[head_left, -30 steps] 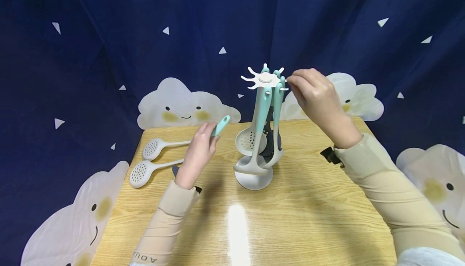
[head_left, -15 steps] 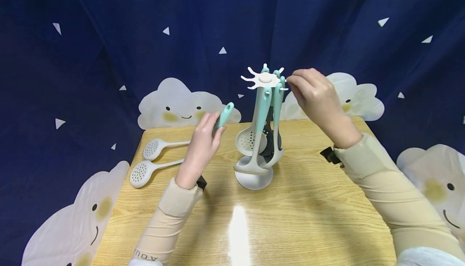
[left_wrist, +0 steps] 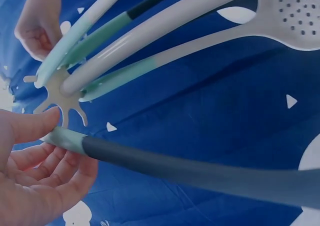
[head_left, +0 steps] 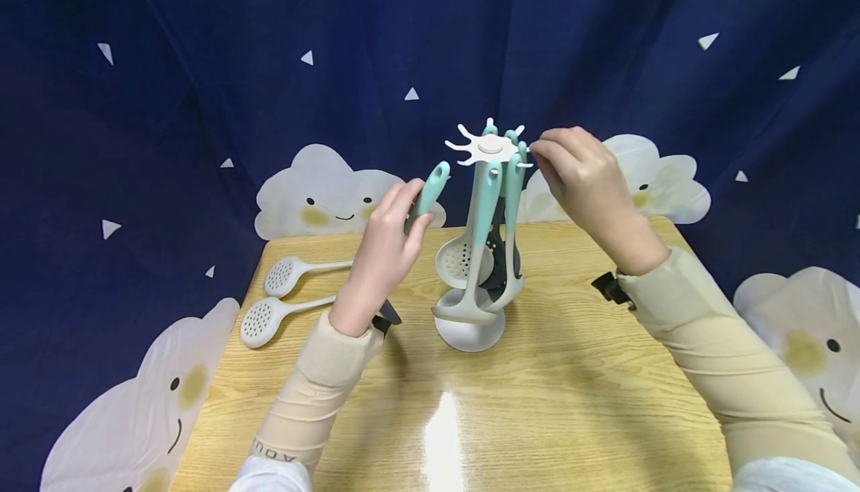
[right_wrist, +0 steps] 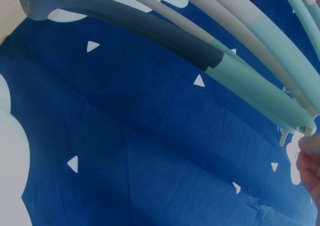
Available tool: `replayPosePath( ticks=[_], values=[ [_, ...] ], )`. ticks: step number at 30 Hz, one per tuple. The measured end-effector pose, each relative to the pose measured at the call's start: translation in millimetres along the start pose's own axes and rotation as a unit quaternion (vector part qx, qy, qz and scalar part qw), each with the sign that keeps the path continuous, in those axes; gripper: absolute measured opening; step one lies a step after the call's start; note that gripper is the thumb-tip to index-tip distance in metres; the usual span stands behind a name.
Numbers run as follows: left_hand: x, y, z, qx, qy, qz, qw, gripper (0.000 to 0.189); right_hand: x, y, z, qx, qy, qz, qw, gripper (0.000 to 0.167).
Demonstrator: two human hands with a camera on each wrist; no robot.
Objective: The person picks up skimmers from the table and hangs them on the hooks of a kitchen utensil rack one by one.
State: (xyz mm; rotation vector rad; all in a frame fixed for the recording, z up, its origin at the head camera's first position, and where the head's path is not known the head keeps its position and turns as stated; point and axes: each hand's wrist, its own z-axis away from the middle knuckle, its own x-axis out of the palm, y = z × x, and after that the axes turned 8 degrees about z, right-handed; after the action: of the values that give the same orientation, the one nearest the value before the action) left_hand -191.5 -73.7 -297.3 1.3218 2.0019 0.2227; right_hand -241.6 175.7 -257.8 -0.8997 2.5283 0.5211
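Observation:
My left hand [head_left: 381, 247] grips the teal handle of a utensil [head_left: 431, 187] with a dark grey shaft. Its working end is mostly hidden behind my wrist; only a dark piece shows. The handle's holed tip is just left of a white utensil rack [head_left: 490, 146] with radiating hooks. In the left wrist view, thumb and fingers hold the handle [left_wrist: 70, 139] close to the hooks. My right hand [head_left: 583, 175] pinches a hook tip on the rack's right side. Teal-handled utensils hang there, including a ladle [head_left: 487, 208] and a skimmer [head_left: 457, 259].
Two pale perforated turners [head_left: 282, 275] lie on the left of the wooden table [head_left: 571, 402], their handles hidden by my left arm. The rack's round white base [head_left: 470, 335] stands mid-table. Behind hangs a dark blue curtain [head_left: 376, 44] printed with clouds and triangles.
My left hand has lifted the dark utensil up and to the right, bringing its handle tip near the rack's hooks. The right hand and rack have stayed put.

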Motion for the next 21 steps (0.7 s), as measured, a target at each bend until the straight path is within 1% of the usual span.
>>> replayPosePath(
  ticks=[6, 11, 21],
  values=[
    [1.4, 5.7, -9.0, 0.013, 0.001, 0.001, 0.9999, 0.025, 0.0, 0.8, 0.0, -0.001, -0.003, 0.001, 1.0000, 0.007],
    [3.9, 6.9, -12.6, 0.015, 0.003, 0.003, 0.9999, 0.027, 0.7, 1.0, 0.3, 0.000, -0.006, 0.003, 1.0000, 0.006],
    [8.2, 8.7, -15.1, -0.005, -0.016, 0.008, 0.9998, 0.032, 1.0, 1.2, 0.4, 0.000, -0.005, 0.005, 1.0000, 0.007]
  ],
)
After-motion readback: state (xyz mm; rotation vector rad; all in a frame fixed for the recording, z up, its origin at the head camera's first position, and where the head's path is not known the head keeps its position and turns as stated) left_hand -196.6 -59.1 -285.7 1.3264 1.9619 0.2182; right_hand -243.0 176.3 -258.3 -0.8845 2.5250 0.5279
